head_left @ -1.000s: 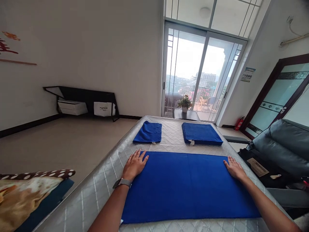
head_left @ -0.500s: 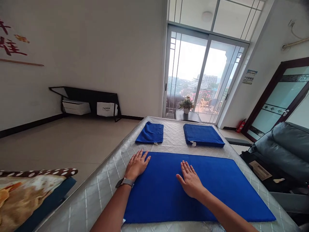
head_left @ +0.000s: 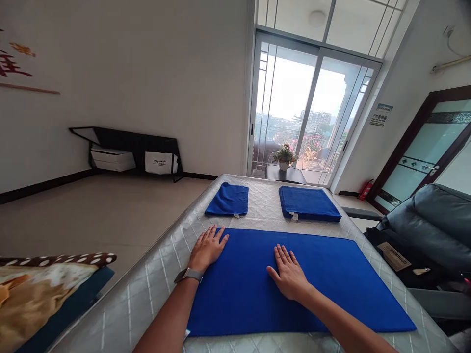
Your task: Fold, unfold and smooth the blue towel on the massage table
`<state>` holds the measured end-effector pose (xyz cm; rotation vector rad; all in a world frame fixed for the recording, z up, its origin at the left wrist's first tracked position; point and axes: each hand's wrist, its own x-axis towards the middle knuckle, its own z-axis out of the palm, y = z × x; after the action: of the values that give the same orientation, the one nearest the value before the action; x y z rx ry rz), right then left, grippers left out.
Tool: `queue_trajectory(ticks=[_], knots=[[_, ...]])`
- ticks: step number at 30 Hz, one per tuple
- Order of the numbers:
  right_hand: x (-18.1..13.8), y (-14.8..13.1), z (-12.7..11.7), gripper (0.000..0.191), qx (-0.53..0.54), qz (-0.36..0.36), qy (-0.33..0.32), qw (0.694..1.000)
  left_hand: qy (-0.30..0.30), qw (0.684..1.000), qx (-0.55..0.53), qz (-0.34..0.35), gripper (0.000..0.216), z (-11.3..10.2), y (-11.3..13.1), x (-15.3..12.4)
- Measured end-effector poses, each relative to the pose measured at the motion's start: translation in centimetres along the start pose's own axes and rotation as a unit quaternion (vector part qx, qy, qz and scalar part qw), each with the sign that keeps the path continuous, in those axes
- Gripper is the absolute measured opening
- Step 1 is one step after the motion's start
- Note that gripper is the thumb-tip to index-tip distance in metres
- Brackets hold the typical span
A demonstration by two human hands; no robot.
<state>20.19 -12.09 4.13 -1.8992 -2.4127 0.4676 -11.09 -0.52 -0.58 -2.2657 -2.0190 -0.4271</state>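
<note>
A large blue towel (head_left: 342, 284) lies spread flat on a silver quilted mattress (head_left: 154, 289) in front of me. My left hand (head_left: 206, 249) rests flat at the towel's far left corner, fingers stretched out, a watch on the wrist. My right hand (head_left: 289, 274) lies flat on the middle of the towel with its fingers spread. Two folded blue towels sit further back on the mattress, a smaller one (head_left: 228, 200) on the left and a wider one (head_left: 307, 203) on the right.
A patterned cushion (head_left: 44, 294) lies at the lower left beside the mattress. A dark armchair (head_left: 430, 230) stands to the right. Beyond the mattress stand a small table with a potted plant (head_left: 282, 158) and a sliding glass door (head_left: 305, 108). A black shelf (head_left: 128, 152) stands against the left wall.
My right hand slid from the towel's far right corner to the middle of the towel and stays there. My left hand has stayed at the left corner.
</note>
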Motion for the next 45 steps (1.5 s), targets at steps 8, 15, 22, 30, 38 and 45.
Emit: queue_trajectory(ticks=[8,15,22,30,38,45], knots=[[-2.0,7.1,-0.6,0.087,-0.017,0.090,0.036,0.995,0.002,1.000,0.017,0.009,0.056,1.6,-0.9,0.5],[-3.9,14.4,-0.3,0.087,-0.042,0.153,0.083,0.984,0.012,0.999,0.024,0.022,0.055,3.0,-1.8,0.8],[-6.0,22.1,-0.2,0.087,-0.074,0.228,0.108,0.965,0.002,0.999,0.042,0.010,0.058,3.5,-1.8,1.0],[-7.9,28.8,-0.4,0.085,-0.073,0.295,0.146,0.941,-0.007,0.999,0.026,0.025,0.056,1.8,-1.2,0.4],[-8.5,29.6,-0.8,0.086,-0.059,0.286,0.161,0.943,-0.011,1.000,0.020,-0.006,0.058,1.5,-0.7,0.4],[-8.9,28.1,-2.1,0.085,-0.048,0.301,0.164,0.938,-0.013,1.000,0.027,0.002,0.057,0.7,-0.2,0.3]])
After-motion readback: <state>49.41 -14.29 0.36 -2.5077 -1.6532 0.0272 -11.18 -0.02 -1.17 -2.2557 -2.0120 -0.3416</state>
